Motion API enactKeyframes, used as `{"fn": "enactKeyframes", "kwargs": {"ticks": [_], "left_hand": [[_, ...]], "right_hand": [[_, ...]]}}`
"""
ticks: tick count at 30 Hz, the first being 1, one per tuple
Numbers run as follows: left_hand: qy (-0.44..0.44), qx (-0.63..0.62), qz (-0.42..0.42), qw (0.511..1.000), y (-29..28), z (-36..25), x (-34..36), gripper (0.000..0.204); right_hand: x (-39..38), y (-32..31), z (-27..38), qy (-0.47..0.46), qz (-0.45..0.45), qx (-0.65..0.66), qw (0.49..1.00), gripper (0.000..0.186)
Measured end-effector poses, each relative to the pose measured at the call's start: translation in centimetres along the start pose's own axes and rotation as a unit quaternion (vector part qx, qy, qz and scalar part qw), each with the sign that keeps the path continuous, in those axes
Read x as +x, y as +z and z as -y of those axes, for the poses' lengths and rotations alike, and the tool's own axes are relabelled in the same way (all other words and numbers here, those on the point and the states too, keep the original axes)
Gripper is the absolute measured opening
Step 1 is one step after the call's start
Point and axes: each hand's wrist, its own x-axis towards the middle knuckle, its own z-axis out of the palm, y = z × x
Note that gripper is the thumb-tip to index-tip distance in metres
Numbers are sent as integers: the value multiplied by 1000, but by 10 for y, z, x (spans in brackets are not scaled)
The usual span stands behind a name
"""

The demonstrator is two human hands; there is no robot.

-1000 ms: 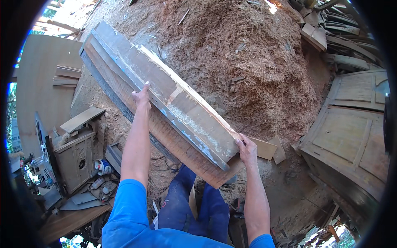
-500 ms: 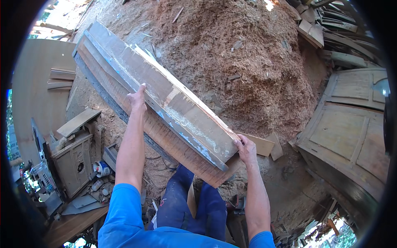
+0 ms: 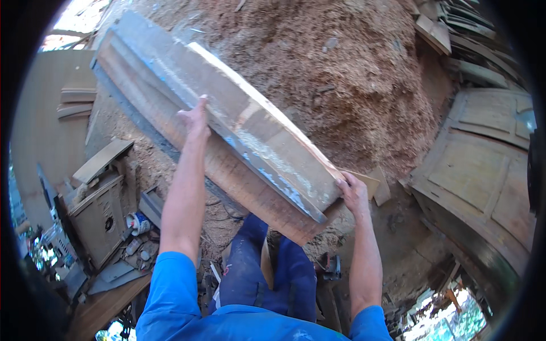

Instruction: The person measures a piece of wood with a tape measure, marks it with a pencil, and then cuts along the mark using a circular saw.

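Wooden panel: slanted above the legs, by the shavings pile
Left hand: I've got it clasping mid-panel
Right hand: gripping the right end
Just changed: that end nudged rightward, so I reckon it's mid-shift

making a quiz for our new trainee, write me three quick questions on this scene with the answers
1. True or false: both the left hand and the right hand are on the long wooden piece.

2. Multiple choice: the heap of loose material beyond the long wooden piece is mostly
a) blue
b) brown
c) green

3. Fill in the blank: the large panelled wooden unit is at the ____ side of the picture.

Key: 1. true; 2. b; 3. right
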Motion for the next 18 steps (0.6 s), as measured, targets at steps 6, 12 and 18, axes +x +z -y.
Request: {"fn": "enactKeyframes", "kwargs": {"ticks": [6, 12, 18], "left_hand": [[15, 35, -22, 999, 0, 8, 12, 105], [5, 58, -21, 998, -3, 1, 1, 107], [5, 79, -23, 997, -3, -2, 2, 104]], "right_hand": [[-5, 2, 14, 31, 14, 50, 998, 45], [-7, -5, 23, 29, 30, -15, 999, 57], [-4, -6, 20, 58, 44, 20, 997, 57]]}}
